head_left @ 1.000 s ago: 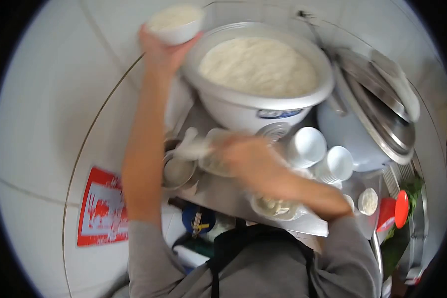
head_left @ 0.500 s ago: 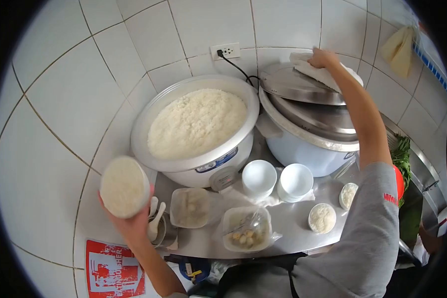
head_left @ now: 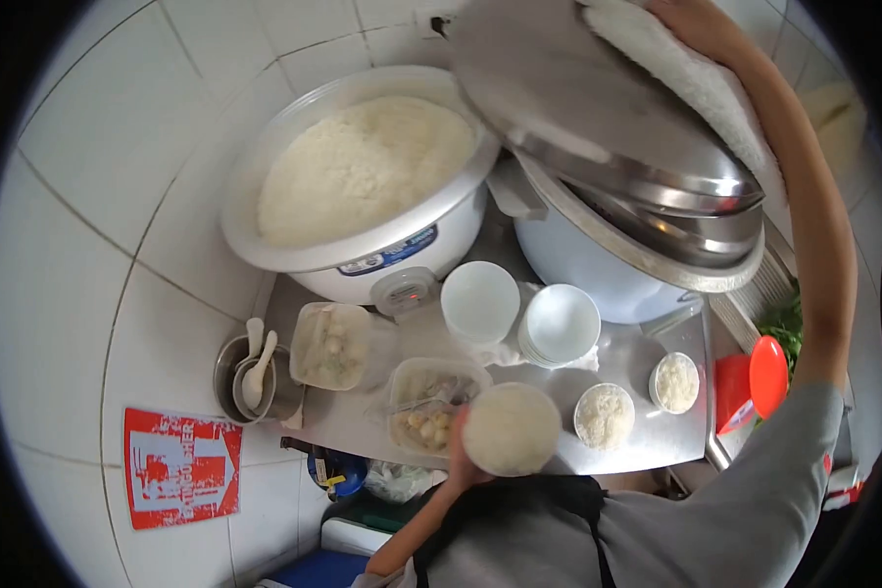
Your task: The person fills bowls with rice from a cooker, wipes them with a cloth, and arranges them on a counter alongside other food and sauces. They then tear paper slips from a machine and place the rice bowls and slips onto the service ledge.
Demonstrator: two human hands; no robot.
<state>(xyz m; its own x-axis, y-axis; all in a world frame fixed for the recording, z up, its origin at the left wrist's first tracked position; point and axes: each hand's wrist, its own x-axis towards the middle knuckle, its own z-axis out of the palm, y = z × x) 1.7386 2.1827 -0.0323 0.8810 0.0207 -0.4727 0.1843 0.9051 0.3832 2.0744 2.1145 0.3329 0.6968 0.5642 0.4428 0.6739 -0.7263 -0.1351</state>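
My left hand [head_left: 463, 453] is closed round a white bowl of rice [head_left: 512, 429], held above the counter's front edge. My right hand [head_left: 701, 27], at the top right, grips a large metal lid [head_left: 598, 108] through a white cloth [head_left: 681, 78]. The lid is tilted over the right rice cooker [head_left: 598, 257], with another metal lid [head_left: 691, 235] beneath it still on the cooker. An uncovered rice cooker [head_left: 363, 274] full of cooked rice [head_left: 367, 167] stands to the left.
On the steel counter are stacked white bowls [head_left: 561, 323], rice-filled bowls [head_left: 604, 416], plastic food containers [head_left: 331, 345] and a metal pot with spoons [head_left: 245, 387]. A red container [head_left: 735, 392] stands at right. A tiled wall [head_left: 78, 245] curves round the left.
My left hand has carried the bowl of rice rightward to the counter's front. My right hand has lifted the metal lid, which now tilts closer to the camera. The view has shifted.
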